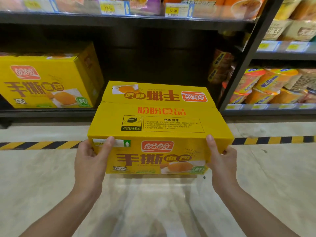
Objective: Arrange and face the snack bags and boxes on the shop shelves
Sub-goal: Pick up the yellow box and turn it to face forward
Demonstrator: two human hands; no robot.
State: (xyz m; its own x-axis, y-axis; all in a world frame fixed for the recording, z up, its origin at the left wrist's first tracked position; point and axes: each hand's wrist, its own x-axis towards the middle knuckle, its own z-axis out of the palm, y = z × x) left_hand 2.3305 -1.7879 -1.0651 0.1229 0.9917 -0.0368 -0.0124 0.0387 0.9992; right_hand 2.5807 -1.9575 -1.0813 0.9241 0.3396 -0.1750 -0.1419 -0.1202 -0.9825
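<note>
I hold a large yellow bread carton (pixel 159 124) in the air in front of the bottom shelf, its printed front facing me. My left hand (pixel 92 159) grips its near left corner, thumb on the front face. My right hand (pixel 220 161) grips the near right corner, thumb up along the edge. A matching yellow carton (pixel 46 82) stands on the bottom shelf (pixel 51 112) at the left, its front facing out. The dark gap to the right of that carton lies straight behind the held one.
Orange snack packs (pixel 220 69) lean at the right end of the gap, against a black upright (pixel 246 65). The neighbouring bay holds stacked orange cup packs (pixel 266 86). Price tags (pixel 172 10) line the shelf above. A yellow-black hazard stripe (pixel 39 145) crosses the pale floor.
</note>
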